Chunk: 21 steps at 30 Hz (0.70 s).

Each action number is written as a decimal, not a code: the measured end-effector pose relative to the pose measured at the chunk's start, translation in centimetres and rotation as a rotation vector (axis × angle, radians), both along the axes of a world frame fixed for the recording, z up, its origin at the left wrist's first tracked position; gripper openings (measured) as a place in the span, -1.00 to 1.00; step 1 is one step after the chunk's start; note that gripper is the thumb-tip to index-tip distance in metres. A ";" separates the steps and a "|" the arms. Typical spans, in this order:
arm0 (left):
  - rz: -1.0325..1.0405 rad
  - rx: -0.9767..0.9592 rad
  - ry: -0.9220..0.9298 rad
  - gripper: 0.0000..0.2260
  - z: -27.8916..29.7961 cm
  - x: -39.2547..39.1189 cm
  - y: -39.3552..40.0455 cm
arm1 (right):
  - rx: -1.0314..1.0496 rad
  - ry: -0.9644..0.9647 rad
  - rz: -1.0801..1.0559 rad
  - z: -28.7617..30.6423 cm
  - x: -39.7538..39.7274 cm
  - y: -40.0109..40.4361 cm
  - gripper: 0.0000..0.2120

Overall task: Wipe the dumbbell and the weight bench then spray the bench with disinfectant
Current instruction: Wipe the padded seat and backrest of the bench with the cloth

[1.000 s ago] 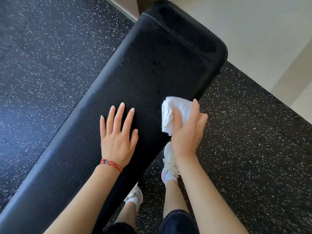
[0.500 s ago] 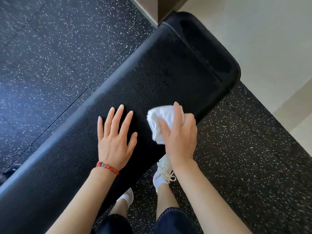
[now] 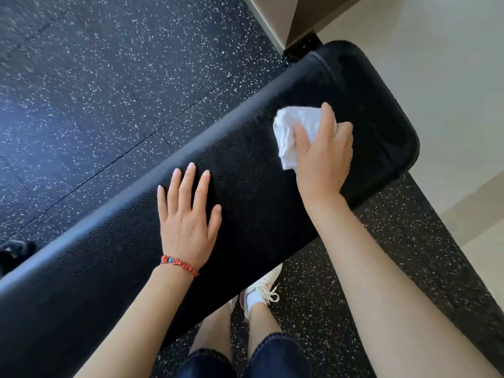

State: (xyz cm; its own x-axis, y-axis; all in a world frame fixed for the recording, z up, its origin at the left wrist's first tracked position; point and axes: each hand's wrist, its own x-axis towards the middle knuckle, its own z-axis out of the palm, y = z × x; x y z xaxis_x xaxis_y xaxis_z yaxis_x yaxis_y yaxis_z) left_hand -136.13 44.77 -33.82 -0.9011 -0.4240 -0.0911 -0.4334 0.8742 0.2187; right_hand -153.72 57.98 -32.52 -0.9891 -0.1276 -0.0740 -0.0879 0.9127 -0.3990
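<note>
R hand (image 3: 323, 162) grips a bunched white terry cloth (image 3: 293, 132), thumb and fingers curled round it, pressing it down on the top of the long black textured vinyl weight bench pad (image 3: 245, 192). Cloth sits near the rounded far end of the pad, roughly mid-width. L hand (image 3: 188, 216) lies flat on the pad w/ fingers straight and slightly spread, holding nothing, just bracing; a red beaded bracelet (image 3: 178, 264) circles that wrist. The two hands are apart, L nearer the person and closer to the pad's middle.

Bench runs diagonally across a black rubber floor w/ white flecks (image 3: 95, 91); pale tile floor (image 3: 450, 64) lies beyond the far end. A white laced sneaker (image 3: 261, 291) shows under the near edge.

Progress, as a judgement: bench wipe is under way, w/ the cloth working the end section. Can't tell how much of the pad is already wiped; no clear wet/dry line. No dumbbell or spray bottle in view, so the dumbbell's state is unknown. Still left: rest of the pad, then the disinfectant spray.
</note>
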 end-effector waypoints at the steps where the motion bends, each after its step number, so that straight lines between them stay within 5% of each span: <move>1: 0.000 0.013 0.005 -0.51 0.1 0.0 0.0 | -0.010 0.003 0.054 -0.1 2.0 -0.4 -0.48; 8: 0.101 0.001 -0.003 -0.50 0.6 1.6 -1.4 | 0.036 0.083 0.354 0.1 5.6 -1.9 -0.48; 15: 0.081 -0.008 -0.013 -0.50 0.0 2.5 -2.5 | 0.044 -0.018 0.018 0.4 -1.4 -5.2 -0.45; 21: 0.070 0.019 -0.016 -0.51 0.3 2.4 -2.6 | -0.007 -0.013 0.363 0.1 6.4 -7.2 -0.48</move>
